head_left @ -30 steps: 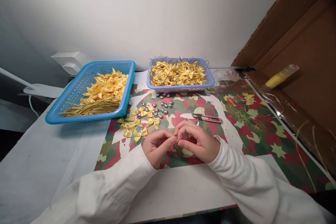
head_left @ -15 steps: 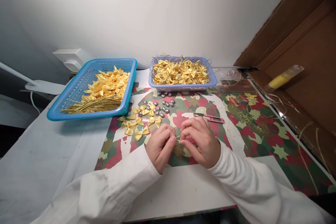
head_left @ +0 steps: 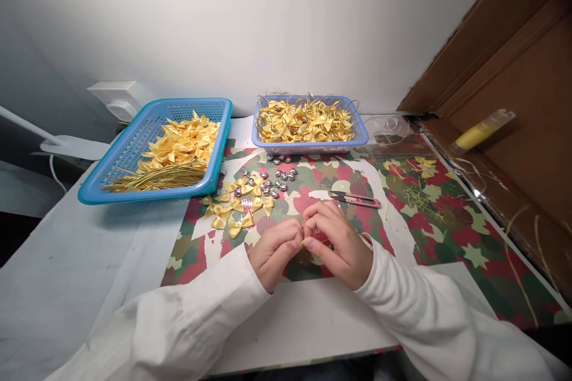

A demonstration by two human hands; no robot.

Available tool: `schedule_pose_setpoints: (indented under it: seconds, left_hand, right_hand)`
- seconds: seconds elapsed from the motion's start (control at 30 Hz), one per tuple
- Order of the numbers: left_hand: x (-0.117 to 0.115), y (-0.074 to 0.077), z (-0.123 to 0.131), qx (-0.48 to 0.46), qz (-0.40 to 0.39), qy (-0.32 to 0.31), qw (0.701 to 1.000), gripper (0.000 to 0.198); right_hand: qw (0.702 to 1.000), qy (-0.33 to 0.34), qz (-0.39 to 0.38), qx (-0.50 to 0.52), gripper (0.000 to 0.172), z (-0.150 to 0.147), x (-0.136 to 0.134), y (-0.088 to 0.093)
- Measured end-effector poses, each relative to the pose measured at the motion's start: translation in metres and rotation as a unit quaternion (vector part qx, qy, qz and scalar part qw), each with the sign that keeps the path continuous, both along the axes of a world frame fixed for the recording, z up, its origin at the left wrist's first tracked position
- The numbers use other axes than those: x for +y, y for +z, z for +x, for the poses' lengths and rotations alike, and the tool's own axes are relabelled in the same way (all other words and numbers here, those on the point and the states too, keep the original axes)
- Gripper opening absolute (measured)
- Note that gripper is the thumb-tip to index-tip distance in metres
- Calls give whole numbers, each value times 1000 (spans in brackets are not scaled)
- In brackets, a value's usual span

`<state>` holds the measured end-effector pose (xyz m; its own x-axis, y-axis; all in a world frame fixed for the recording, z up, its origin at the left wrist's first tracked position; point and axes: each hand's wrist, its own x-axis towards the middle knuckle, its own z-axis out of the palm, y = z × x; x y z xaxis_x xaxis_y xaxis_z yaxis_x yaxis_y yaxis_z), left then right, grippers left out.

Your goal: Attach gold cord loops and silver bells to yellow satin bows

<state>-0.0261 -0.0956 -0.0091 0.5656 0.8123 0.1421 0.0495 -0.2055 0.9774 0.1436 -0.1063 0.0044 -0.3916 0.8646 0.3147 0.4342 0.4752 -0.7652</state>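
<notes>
My left hand (head_left: 274, 253) is closed, thumb pressed against the bent fingers. Close against it, my right hand (head_left: 337, 245) pinches with thumb and index finger. A tiny bit of thin gold cord (head_left: 302, 243) shows where the fingertips meet; the rest of it is mostly covered by my fingers. Just beyond the right hand lies a pair of pink thread snips (head_left: 363, 200). Yellow ribbon bows (head_left: 240, 225) are scattered to the left of my hands, with silver jingle bells (head_left: 273, 192) beside and behind them.
A blue basket (head_left: 92, 189) at the left holds yellow bows and a bundle of gold cords (head_left: 156, 178). The smaller blue basket (head_left: 308, 148) at the back is heaped with bows on gold cord. Thread scraps (head_left: 422, 202) lie at right, near a cardboard box (head_left: 513, 59).
My hands have come together, closing the small gap where thin gold strands showed between the fingertips. The bows, bells, snips and baskets stay in place.
</notes>
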Motion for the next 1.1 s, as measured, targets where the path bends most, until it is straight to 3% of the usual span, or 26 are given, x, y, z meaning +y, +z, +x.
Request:
schedule_pose_setpoints:
  seconds: [0.27, 0.47, 0.57, 0.77, 1.1]
  left_hand:
    - [1, -3, 4, -75, -188, 7, 979, 29]
    - [2, -1, 4, -80, -166, 40, 982, 33]
    - [0, 1, 4, -67, -154, 43, 985, 36]
    - [-3, -3, 6, -123, -231, 111, 959, 39]
    - [0, 0, 3, -110, -186, 165, 962, 33]
  right_hand:
    - [998, -23, -14, 57, 7, -3, 1, -1]
    - [988, -70, 117, 75, 10, -5, 0, 3]
    - [985, -71, 145, 56, 4, -4, 1, 2]
    - [990, -60, 124, 28, 9, -3, 2, 1]
    - [995, -46, 52, 70, 6, -1, 4, 2]
